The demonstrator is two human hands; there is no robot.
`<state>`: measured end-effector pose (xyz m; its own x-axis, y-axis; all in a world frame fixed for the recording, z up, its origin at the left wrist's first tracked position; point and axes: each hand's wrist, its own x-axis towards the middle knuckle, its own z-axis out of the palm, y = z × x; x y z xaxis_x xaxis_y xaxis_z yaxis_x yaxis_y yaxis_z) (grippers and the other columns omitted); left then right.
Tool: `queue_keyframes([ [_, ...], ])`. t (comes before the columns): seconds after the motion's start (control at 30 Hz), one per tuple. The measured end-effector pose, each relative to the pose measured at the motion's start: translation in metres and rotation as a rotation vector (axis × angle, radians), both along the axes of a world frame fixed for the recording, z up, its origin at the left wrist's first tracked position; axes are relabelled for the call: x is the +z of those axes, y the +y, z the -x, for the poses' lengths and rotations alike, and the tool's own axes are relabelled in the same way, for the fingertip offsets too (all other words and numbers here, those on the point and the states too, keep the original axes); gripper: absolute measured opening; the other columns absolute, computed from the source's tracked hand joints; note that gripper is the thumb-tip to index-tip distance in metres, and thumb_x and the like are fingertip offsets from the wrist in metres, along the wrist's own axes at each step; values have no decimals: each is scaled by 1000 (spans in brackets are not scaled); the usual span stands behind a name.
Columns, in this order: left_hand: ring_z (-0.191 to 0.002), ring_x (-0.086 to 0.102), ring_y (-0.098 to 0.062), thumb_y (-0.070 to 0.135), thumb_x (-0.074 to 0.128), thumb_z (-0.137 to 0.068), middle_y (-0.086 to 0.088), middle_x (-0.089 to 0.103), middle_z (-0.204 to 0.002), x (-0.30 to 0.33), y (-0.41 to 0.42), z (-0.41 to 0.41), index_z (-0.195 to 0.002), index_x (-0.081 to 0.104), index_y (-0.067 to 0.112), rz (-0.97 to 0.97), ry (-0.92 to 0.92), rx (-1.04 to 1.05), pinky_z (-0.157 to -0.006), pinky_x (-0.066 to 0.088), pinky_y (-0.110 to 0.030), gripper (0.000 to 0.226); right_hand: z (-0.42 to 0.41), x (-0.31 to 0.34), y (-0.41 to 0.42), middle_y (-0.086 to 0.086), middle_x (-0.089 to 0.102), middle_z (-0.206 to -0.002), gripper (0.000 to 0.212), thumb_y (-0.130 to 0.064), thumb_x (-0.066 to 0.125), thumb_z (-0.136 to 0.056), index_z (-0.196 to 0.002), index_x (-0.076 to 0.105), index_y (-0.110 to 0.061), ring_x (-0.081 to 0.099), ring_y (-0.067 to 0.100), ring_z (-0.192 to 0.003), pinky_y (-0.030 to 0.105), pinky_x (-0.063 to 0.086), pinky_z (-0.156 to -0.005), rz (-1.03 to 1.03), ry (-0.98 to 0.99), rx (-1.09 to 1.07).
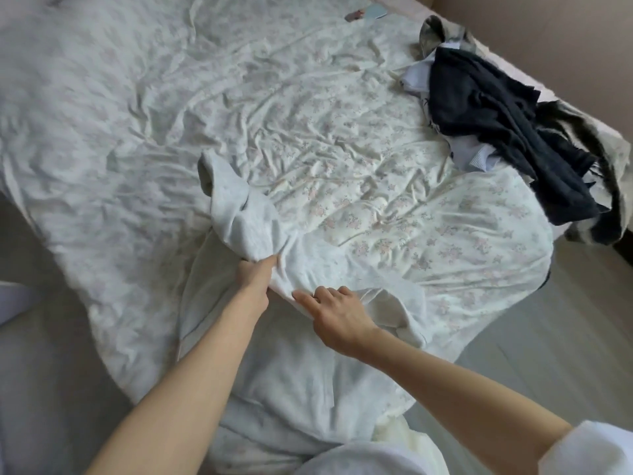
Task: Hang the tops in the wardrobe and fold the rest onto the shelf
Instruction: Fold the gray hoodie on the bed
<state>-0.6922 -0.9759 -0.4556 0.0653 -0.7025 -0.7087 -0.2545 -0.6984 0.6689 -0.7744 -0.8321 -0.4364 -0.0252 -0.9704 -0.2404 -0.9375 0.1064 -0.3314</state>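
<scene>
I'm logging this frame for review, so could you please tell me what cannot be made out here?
- Head view: pale grey garment, type unclear; bunched, partly under both hands.
- Left hand fingertips: buried in its cloth.
- Dark clothes pile: item count hidden by overlap.
- Small objects at top edge: blurred.
- Wardrobe, shelf: outside frame.

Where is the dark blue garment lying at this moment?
In the head view, the dark blue garment lies at the bed's far right edge, on top of a small clothes pile, well away from both hands.

Soft daylight, blurred wide-angle edges
</scene>
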Motion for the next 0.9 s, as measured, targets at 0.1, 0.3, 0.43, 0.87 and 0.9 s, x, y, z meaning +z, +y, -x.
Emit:
queue_keyframes([
  [0.1, -99, 64, -29, 2, 70, -79, -15, 63, -116, -6, 23, -41, -118, 55, -4, -63, 100, 74, -83, 54, -40, 42, -24, -3, 20, 16, 51, -109, 55, -8, 40, -89, -142, 34, -21, 54, 32, -92, 39, 39, -74, -63, -42, 34],
  [0.3, -120, 53, -29, 9, 51, -95, -16, 55, -132, -10, 96, -123, -132, 50, -2, -239, 363, 155, -101, 42, -40, 38, -77, -12, 73, 14, 45, -117, 54, -9, 37, -93, -144, 29, -26, 50, 30, -96, 36, 35, -65, -117, -47, 167],
  [0.43, -112, 56, -29, 9, 42, -98, -20, 53, -132, -18, 135, -159, -132, 49, -2, -238, 420, 164, -98, 41, -40, 37, -101, -19, 100, 16, 46, -116, 54, -9, 38, -93, -144, 30, -23, 51, 31, -94, 37, 38, -68, -142, -41, 247],
  [0.87, -96, 59, -24, 27, 58, -91, -10, 58, -105, -50, 165, -234, -97, 55, 11, -339, 364, 333, -77, 49, -37, 17, -145, -66, 156, 6, 40, -127, 65, -14, 43, -88, -145, 18, -34, 45, 26, -103, 31, 41, -71, -388, -161, 182],
  [0.9, -100, 56, -25, 26, 58, -91, -10, 55, -108, -52, 162, -240, -97, 54, 11, -336, 350, 343, -82, 48, -38, 16, -146, -68, 161, 4, 40, -130, 64, -16, 42, -90, -146, 16, -33, 46, 25, -104, 31, 42, -71, -427, -190, 192],
])
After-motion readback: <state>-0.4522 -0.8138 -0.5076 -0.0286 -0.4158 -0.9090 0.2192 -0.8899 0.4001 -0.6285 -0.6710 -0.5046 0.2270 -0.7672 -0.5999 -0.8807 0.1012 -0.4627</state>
